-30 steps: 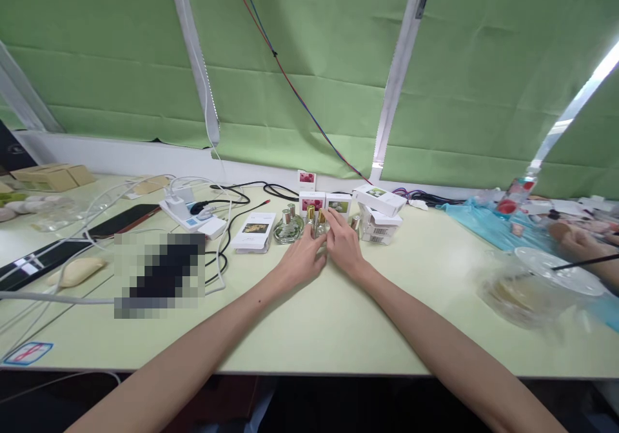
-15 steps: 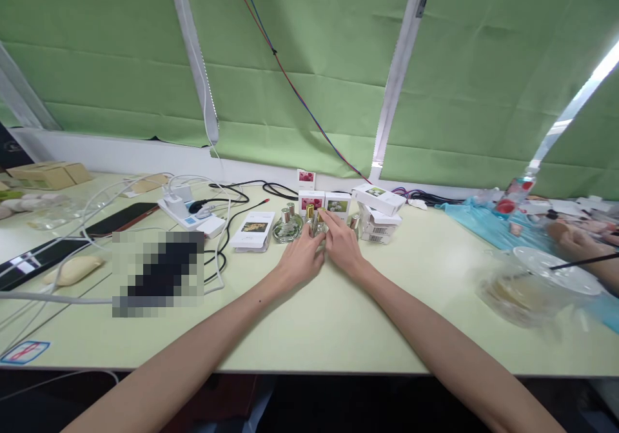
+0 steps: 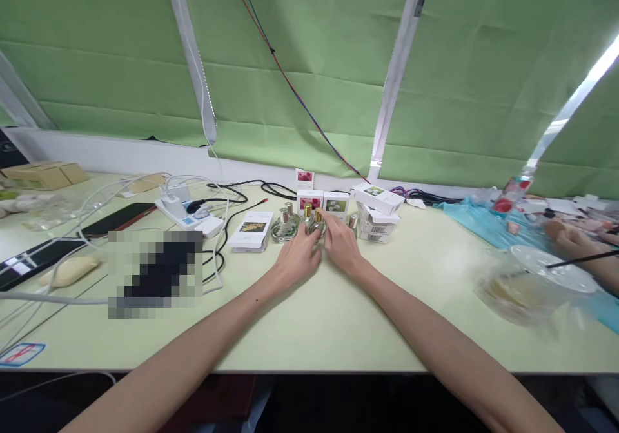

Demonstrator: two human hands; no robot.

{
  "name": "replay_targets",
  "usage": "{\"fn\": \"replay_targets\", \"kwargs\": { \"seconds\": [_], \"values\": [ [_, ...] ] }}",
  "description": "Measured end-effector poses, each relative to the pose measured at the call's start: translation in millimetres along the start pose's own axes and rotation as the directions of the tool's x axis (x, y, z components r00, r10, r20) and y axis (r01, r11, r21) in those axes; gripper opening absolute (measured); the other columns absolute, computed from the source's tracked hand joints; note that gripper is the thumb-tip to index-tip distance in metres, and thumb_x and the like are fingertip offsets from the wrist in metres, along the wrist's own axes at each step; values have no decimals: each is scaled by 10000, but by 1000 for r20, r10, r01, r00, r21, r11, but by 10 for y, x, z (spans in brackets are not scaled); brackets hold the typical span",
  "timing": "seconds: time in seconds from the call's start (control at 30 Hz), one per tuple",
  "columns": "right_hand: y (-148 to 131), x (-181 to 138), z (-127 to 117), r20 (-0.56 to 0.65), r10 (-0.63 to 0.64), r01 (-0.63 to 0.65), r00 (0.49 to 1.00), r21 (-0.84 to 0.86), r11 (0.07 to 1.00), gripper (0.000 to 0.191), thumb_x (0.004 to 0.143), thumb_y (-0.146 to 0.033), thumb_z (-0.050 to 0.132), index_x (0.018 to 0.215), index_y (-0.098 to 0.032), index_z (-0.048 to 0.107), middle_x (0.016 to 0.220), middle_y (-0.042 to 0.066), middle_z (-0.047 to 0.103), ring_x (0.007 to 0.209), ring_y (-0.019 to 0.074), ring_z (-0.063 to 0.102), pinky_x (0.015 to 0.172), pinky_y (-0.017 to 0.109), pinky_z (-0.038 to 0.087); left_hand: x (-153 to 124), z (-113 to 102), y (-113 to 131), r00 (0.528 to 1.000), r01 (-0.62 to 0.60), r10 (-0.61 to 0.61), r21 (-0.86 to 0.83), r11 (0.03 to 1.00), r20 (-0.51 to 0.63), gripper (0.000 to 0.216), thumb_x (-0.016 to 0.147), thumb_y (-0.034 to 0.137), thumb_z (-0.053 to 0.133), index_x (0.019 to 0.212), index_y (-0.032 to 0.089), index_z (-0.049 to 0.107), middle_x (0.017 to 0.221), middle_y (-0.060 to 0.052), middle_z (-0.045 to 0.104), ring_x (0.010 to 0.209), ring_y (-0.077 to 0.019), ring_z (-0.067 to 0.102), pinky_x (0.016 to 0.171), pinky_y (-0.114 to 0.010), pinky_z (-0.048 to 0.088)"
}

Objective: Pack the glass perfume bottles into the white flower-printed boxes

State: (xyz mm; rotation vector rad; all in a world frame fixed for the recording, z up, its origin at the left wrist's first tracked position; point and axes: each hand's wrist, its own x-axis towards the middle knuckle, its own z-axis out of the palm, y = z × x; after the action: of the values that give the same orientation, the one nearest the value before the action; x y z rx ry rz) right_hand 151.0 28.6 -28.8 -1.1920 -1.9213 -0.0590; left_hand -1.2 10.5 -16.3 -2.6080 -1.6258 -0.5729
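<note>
While your forearms stretch across the tabletop [image 3: 314,330], your left hand [image 3: 297,257] and right hand [image 3: 342,246] come close together at two gold-capped bottles [image 3: 308,211]. These stand upright toward the back, in front of a white box with pink flowers [image 3: 310,201] and a white box with white flowers [image 3: 337,205]. Your left fingers reach up to the bottles from the near side, and your right index finger extends beside them; you hide too much to tell whether the fingers of either hand are grasping or merely resting. Just left of the pair you have silver-capped bottles [image 3: 285,230], then a white box with yellow flowers [image 3: 252,228]. Right of your right hand are another silver-capped bottle [image 3: 354,222] and stacked white boxes [image 3: 380,223]. Well to your right shows another person's hand [image 3: 573,241].
</note>
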Motion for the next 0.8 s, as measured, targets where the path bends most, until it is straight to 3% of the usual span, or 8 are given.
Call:
{"fn": "replay_targets", "kwargs": {
  "seconds": [0.2, 0.4, 0.53, 0.7, 0.8],
  "values": [
    [36, 16, -12, 1, 18, -18, 1000, -49, 999, 600, 890, -49, 383, 1475, -150, 475, 1376, 141, 641, 1148, 266, 674, 959, 427, 561, 17, -11, 6, 999, 8, -9, -32, 999, -32, 194, 928, 256, 458, 1067, 199, 580, 1089, -98, 542, 752, -214, 631, 642, -346, 470],
    [61, 27, -33, 18, 40, -37, 999, -115, 993, 601, 900, -51, 375, 1487, -153, 452, 1353, 155, 647, 1093, 269, 689, 873, 398, 581, 28, -76, 35, 992, 72, -81, -86, 994, -99, 183, 948, 260, 450, 1105, 193, 516, 1125, -102, 609, 904, -251, 655, 720, -354, 484],
    [48, 20, -36, 55, 18, -15, 998, -59, 998, 682, 886, -49, 370, 1559, -160, 349, 1398, 156, 616, 1125, 281, 674, 886, 429, 582, 19, -101, 42, 986, 137, -147, -109, 985, -82, 288, 951, 278, 452, 1222, 181, 453, 1131, -120, 639, 877, -255, 664, 702, -356, 480],
    [37, 3, -34, 138, -21, 18, 990, 22, 1000, 843, 828, -19, 363, 1627, -198, 161, 1503, 155, 523, 1198, 277, 642, 933, 467, 573, 19, -70, 24, 987, 137, -146, -120, 983, -72, 370, 952, 281, 437, 1305, 172, 416, 1122, -139, 653, 925, -281, 673, 733, -375, 494],
    [55, -4, -15, 162, -22, 14, 987, 46, 999, 863, 811, -22, 367, 1629, -188, 149, 1483, 163, 537, 1207, 276, 635, 963, 479, 564, 21, -48, 11, 989, 130, -138, -118, 984, -57, 374, 945, 275, 434, 1303, 169, 416, 1129, -143, 656, 939, -287, 672, 735, -376, 496]
  ]
}}
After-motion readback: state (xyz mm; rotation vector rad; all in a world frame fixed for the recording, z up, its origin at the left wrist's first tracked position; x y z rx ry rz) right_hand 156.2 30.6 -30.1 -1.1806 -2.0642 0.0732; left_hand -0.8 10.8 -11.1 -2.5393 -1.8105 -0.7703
